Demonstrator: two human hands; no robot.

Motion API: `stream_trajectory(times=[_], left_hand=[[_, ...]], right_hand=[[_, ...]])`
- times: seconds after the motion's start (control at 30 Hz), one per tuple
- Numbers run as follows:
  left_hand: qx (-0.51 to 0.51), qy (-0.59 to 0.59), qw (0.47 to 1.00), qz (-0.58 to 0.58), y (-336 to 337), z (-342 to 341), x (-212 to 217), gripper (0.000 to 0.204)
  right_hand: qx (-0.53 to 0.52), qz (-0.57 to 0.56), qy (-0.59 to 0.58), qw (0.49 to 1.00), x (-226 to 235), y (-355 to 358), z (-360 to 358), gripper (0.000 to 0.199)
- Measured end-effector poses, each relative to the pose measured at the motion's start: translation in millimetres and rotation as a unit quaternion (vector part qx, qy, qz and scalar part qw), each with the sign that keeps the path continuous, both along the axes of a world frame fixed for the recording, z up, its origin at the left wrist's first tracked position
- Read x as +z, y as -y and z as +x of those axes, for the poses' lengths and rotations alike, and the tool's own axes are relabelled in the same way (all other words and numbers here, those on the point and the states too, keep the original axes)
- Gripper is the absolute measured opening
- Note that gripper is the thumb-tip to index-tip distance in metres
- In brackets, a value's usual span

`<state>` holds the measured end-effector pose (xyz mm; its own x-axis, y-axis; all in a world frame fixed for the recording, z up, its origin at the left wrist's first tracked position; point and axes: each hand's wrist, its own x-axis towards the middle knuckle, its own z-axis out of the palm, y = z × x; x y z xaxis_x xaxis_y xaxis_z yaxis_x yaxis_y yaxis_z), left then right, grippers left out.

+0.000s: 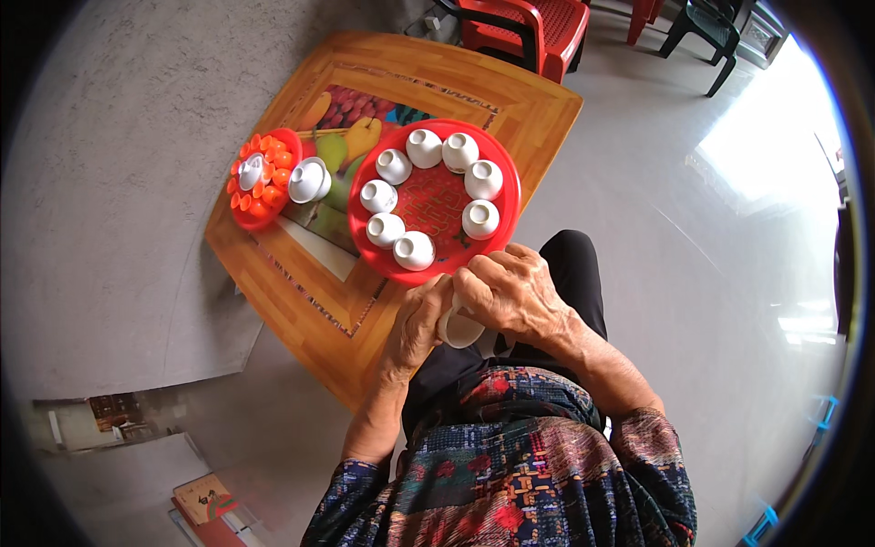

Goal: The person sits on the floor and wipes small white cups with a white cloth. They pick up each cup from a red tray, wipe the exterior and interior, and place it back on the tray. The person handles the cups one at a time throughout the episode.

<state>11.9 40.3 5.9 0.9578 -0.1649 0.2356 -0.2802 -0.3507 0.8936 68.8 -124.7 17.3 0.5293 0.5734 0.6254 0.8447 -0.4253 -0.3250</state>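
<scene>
Close to my body, both hands grip one white cup (461, 331) between them. My left hand (417, 321) closes on its left side, and my right hand (512, 294) curls over its top and right. The fingers cover much of the cup. Just beyond my knuckles lies a round red tray (430, 202) with a gold pattern. Several white cups (414, 251) stand upside down in a ring around it, with a gap at the near side by my right hand.
Left of the tray stands a white lidded bowl (310, 180). Beside it, a smaller red plate (293, 142) bears orange cups (261, 209) and a white lidded piece (251, 171). All rest on a wooden table (538, 109) with a fruit-print mat. A red chair (556, 32) stands behind.
</scene>
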Motion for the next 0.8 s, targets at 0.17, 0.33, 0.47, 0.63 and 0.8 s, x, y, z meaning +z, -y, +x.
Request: stream_trajectory(times=[0.17, 0.33, 0.47, 0.63, 0.8], left_hand=[[0.091, -0.205, 0.967, -0.121, 9, 0, 11, 0.054], [0.101, 0.023, 0.99, -0.097, 26, 0, 2, 0.046], [0.13, 0.09, 0.987, -0.005, 15, -3, -21, 0.037], [0.104, 0.159, 0.98, 0.06, 9, 7, -28, 0.043], [0.078, -0.203, 0.971, -0.098, 9, -6, 0, 0.048]], right_hand=[[-0.026, 0.078, -0.191, 0.978, -16, -2, -7, 0.02], [-0.044, 0.171, -0.525, 0.832, -21, -3, -17, 0.029], [0.005, 0.2, -0.639, 0.742, -28, -7, -27, 0.039], [-0.034, 0.083, -0.366, 0.926, -40, -4, -23, 0.036], [0.021, -0.006, -0.083, 0.996, -12, 4, -4, 0.016]])
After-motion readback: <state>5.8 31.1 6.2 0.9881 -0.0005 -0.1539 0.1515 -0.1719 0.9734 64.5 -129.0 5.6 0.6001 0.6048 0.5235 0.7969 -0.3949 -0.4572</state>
